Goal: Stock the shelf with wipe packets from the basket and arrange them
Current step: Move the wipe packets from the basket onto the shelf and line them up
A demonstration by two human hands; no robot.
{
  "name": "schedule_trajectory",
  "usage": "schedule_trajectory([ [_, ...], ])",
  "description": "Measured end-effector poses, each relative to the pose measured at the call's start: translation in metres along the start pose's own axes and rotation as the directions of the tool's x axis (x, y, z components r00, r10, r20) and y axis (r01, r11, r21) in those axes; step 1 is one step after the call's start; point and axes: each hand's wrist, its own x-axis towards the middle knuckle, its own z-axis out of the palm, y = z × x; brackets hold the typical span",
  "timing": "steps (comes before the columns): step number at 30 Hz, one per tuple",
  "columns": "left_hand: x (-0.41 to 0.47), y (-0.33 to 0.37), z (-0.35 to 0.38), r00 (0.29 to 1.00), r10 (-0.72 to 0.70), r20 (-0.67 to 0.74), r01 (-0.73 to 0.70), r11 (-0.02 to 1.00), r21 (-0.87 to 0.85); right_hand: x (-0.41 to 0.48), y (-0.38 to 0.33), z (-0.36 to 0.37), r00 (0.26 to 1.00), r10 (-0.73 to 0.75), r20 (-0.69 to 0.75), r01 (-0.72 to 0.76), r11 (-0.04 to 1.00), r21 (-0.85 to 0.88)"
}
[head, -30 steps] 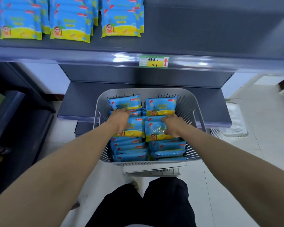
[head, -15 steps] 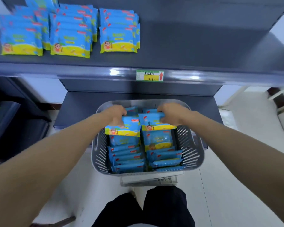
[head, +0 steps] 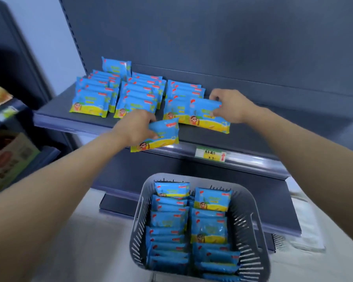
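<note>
Head view: held in left hand (head: 137,127) by its near edge, one wipe packet (head: 163,135), beyond the fingers at the shelf (head: 253,139) lip; pinched in right hand (head: 230,106), second packet (head: 208,117), over the shelf below the thumb. Probably light, soft, slick: best gripped at edges

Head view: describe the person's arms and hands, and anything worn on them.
Both arms are bare: no sleeve shows on the left forearm or the right forearm up to the frame edges. The left hand and right hand are ungloved. No watch, bracelet or ring is visible, though blur could hide a thin one.
</note>
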Motion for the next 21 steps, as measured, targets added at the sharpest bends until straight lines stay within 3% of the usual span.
schedule_trajectory([
  [3, 0.006, -0.006, -0.016, 0.997, -0.032, -0.072, 0.029, 0.999, -0.038, 0.028, -0.001, 0.015, 0.999, 0.006, 0.036, -0.006, 1.0, -0.003],
  [12, 0.028, -0.005, -0.021, 0.998, -0.05, -0.041, 0.048, 0.998, -0.038, 0.076, -0.006, 0.057, 0.995, -0.008, 0.103, 0.004, 1.0, 0.03],
  [21, 0.068, -0.005, -0.012, 0.998, -0.041, -0.041, 0.042, 0.999, 0.009, 0.114, 0.003, 0.057, 0.996, -0.038, 0.086, 0.047, 0.994, -0.097],
])
